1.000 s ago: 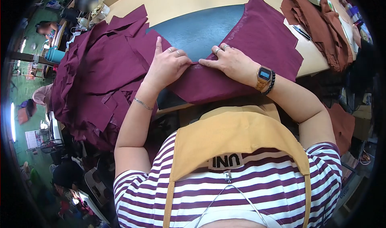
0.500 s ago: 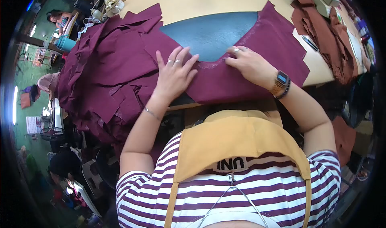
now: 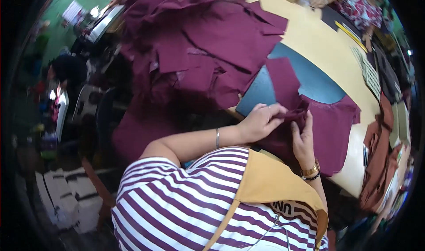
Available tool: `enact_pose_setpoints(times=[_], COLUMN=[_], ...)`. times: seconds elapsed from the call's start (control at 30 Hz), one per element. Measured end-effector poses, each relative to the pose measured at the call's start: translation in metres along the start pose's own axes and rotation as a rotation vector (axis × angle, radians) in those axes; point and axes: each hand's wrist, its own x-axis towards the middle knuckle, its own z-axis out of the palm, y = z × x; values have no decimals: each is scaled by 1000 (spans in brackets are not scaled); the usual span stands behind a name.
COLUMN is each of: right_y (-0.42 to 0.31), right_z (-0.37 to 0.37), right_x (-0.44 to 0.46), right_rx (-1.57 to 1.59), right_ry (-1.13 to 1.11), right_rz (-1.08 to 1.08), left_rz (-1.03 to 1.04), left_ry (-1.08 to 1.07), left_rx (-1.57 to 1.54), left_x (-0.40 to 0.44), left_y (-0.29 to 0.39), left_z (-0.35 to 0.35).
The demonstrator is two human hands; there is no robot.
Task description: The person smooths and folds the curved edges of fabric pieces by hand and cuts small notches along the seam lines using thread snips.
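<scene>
A maroon fabric piece [image 3: 330,131] lies partly on a dark blue-green board [image 3: 316,80], its middle bunched up between my hands. My left hand [image 3: 262,121] pinches a fold of it with bent fingers. Close by on the right, my right hand [image 3: 303,138] has its thumb and fingers around the gathered cloth. One strip of the piece stretches up and left over the board. To the left of the board rises a large heap of maroon fabric [image 3: 212,34], some of it hanging over the table edge.
Brown fabric [image 3: 376,158] lies at the right end of the table [image 3: 318,34]. Across the table is a person in a patterned top [image 3: 361,7], with a hand [image 3: 318,2] on the tabletop. A yellow strip [image 3: 351,36] lies near them. White cut pieces [image 3: 71,195] are at lower left.
The view has swung left, so the table appears further right. Both hands have moved from the flat curved edge to gather the maroon piece, which is now lifted and folded between them.
</scene>
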Motion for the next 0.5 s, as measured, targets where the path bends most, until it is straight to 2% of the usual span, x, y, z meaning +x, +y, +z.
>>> enact_pose_setpoints(times=[0.03,0.13,0.2,0.23,0.27,0.3,0.33,0.37,0.4,0.47,0.5], right_y=[-38,-54,-35,-24,-8,14,30,33,35,33,28], right_z=[5,-13,-36,-46,-55,-67,-75,-77,-77,-75,-74], right_x=[8,22,33,37,40,40,40,39,39,42,42], right_rx=[200,54,-275,-387,-449,-499,-554,-516,-476,-497,-560], right_ry=[17,106,122,148,174,150,131,127,124,124,122], right_rz=[-41,-102,-211,-229,-218,-173,-135,-133,-129,-143,-158], left_rz=[-54,-128,-198,-175,-230,-262,-303,-259,-187,-310,-67], left_ry=[108,455,836,922,1030,1136,1330,1566,1487,2169,1960], left_rx=[-192,-591,-453,-237,-534,-609,-525,-405,-614,-139,-167], left_x=[3,-2,-30,-56,-87,-123,-154,-193,-262,-341,-386], left_y=[-3,0,-10,-23,-35,-25,0,1,-17,1,18], left_z=[-9,-78,-155,-206,-260,-297,-321,-349,-403,-449,-449])
